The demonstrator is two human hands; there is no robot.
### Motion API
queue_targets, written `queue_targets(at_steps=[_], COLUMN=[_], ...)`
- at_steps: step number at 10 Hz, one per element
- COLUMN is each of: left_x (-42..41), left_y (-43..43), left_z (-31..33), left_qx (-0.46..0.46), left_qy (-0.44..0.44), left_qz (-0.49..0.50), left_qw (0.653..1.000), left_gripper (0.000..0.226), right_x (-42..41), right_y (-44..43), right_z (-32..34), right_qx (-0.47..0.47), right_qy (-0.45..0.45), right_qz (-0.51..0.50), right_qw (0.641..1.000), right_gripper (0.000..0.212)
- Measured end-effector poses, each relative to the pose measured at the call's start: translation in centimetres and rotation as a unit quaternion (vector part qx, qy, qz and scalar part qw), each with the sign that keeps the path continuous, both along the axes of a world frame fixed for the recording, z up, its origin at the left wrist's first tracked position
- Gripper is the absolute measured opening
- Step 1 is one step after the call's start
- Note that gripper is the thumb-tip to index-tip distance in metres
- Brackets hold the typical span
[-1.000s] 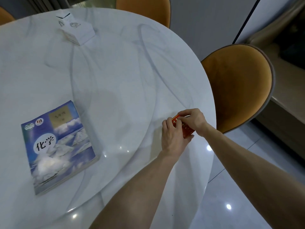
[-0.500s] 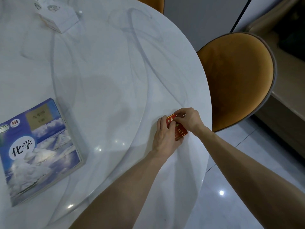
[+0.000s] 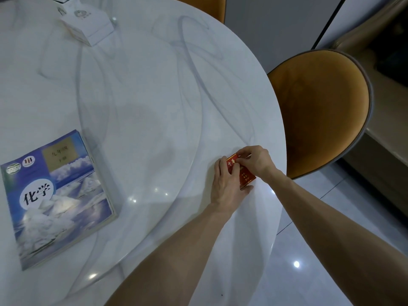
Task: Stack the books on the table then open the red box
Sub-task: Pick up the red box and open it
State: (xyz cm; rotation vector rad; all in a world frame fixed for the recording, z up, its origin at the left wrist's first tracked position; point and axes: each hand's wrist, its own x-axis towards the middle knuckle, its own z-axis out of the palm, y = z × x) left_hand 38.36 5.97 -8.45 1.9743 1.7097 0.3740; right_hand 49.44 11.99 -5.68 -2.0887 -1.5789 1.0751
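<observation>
A small red box (image 3: pixel 245 176) with gold print lies flat on the white marble table (image 3: pixel 154 96), close to its right edge. My left hand (image 3: pixel 227 184) presses on the box's left side and wraps its near end. My right hand (image 3: pixel 256 161) pinches the far top end of the box with its fingertips; whether the lid is lifted is hidden by the fingers. A stack of books (image 3: pixel 57 195) with a blue cloud-and-mountain cover on top rests at the table's left.
A white carton (image 3: pixel 85 23) stands at the far left of the table. An orange chair (image 3: pixel 320 111) sits just past the table's right edge, another orange chair (image 3: pixel 203 5) at the back. Tiled floor lies below on the right.
The view has shifted a little, so the books sit slightly further right than half a second ago. Both hands stay on the red box, with my right fingers working at its far end.
</observation>
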Motion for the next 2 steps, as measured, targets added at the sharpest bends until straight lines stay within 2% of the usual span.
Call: queue_targets(at_steps=[2], left_x=[-2.1], left_y=[0.2], left_z=[2.2], left_qx=[0.062], left_qy=[0.016], left_qz=[0.005], left_qw=[0.998], left_gripper=[0.043], right_x=[-0.1], right_y=[0.4], right_z=[1.5], right_qx=[0.015], right_qy=[-0.032], right_qz=[0.011], right_qw=[0.999], right_gripper=[0.029])
